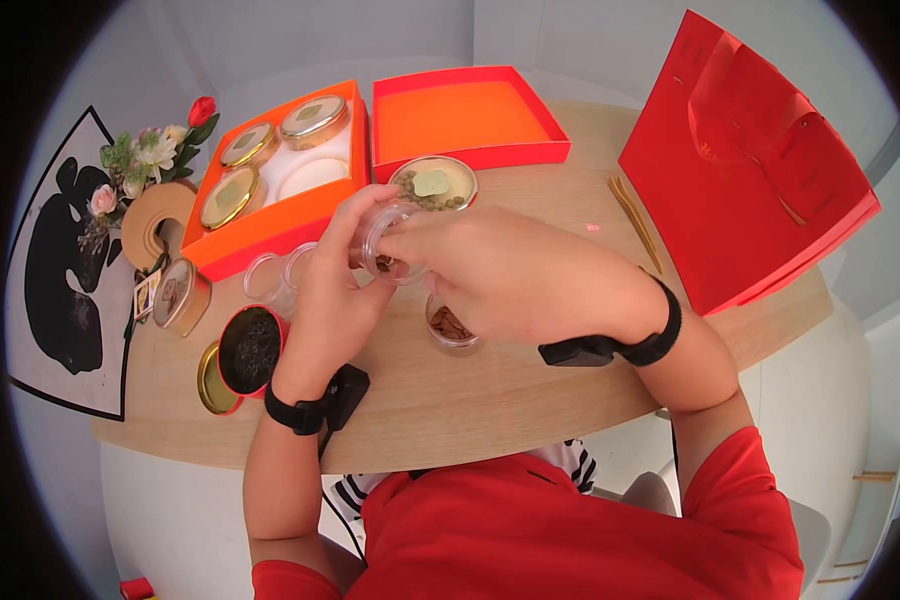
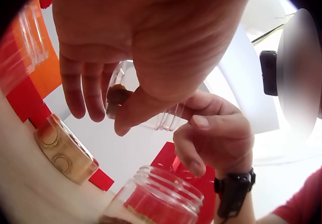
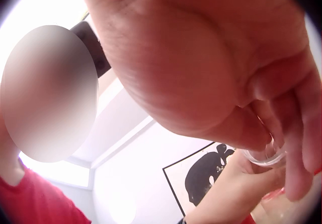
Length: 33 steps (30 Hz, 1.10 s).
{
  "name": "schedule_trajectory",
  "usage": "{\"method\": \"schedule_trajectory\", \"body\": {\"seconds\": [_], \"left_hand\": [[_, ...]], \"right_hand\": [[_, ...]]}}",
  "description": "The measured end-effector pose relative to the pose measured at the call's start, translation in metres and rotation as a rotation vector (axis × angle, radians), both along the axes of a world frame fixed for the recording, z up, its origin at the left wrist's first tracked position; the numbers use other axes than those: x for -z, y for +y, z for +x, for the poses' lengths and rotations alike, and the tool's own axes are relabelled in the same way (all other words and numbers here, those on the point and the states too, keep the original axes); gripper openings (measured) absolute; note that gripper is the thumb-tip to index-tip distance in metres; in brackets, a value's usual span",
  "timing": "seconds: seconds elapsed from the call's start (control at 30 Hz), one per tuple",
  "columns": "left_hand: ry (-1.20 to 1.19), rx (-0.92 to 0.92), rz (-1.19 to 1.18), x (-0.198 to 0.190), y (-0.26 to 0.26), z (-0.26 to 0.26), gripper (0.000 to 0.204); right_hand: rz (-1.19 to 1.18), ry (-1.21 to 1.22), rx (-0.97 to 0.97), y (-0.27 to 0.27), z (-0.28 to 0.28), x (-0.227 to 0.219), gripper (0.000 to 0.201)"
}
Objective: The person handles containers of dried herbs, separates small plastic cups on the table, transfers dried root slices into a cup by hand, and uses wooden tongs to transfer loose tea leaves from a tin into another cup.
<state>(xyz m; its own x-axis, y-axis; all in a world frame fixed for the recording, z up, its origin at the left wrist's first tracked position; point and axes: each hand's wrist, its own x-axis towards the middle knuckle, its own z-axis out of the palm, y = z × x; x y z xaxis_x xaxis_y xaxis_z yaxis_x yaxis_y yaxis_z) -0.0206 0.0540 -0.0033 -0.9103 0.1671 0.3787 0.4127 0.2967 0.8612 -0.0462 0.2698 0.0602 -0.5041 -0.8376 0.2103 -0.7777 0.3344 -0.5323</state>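
Note:
My left hand point(image 1: 320, 315) grips a clear jar point(image 2: 116, 78), tilted on its side with its mouth toward my right hand. Dark brown pieces point(image 2: 118, 95) lie inside it. The fingers of my right hand point(image 1: 515, 275) reach into the jar's mouth; their tips are hidden, and I cannot tell whether they pinch anything. Below the right hand, an open clear jar point(image 1: 452, 328) of reddish-brown pieces stands on the table. Just behind both hands is a jar of green bits with a pale lid point(image 1: 455, 181).
An orange-red gift box point(image 1: 270, 245) holds several gold-lidded jars at the back left, beside its orange lid tray point(image 1: 470, 115). Left of the hands are a tin of dark leaves point(image 1: 250, 350), its gold lid point(image 1: 213, 380) and a lidded jar point(image 1: 182, 297). A red bag point(image 1: 750, 170) stands right.

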Motion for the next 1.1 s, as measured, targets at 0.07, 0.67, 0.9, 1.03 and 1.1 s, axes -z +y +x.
{"method": "schedule_trajectory", "body": {"seconds": [0.07, 0.67, 0.9, 1.03, 1.1], "left_hand": [[-0.009, 0.008, -0.006, -0.001, 0.001, 0.001, 0.075], [0.039, -0.003, -0.034, -0.001, 0.001, 0.001, 0.078], [0.016, -0.009, -0.029, 0.0, 0.001, 0.001, 0.078], [0.055, -0.001, -0.034, -0.001, 0.002, 0.001, 0.079], [0.051, -0.005, -0.04, -0.002, 0.002, 0.001, 0.079]], "right_hand": [[0.008, -0.028, 0.053, -0.002, 0.006, 0.004, 0.037], [0.024, 0.041, 0.061, -0.005, 0.005, 0.0, 0.037], [0.015, -0.065, 0.078, -0.004, 0.008, -0.007, 0.036], [-0.03, -0.005, 0.093, -0.007, 0.011, -0.003, 0.039], [-0.028, 0.025, 0.087, -0.008, 0.008, 0.001, 0.038]]}}
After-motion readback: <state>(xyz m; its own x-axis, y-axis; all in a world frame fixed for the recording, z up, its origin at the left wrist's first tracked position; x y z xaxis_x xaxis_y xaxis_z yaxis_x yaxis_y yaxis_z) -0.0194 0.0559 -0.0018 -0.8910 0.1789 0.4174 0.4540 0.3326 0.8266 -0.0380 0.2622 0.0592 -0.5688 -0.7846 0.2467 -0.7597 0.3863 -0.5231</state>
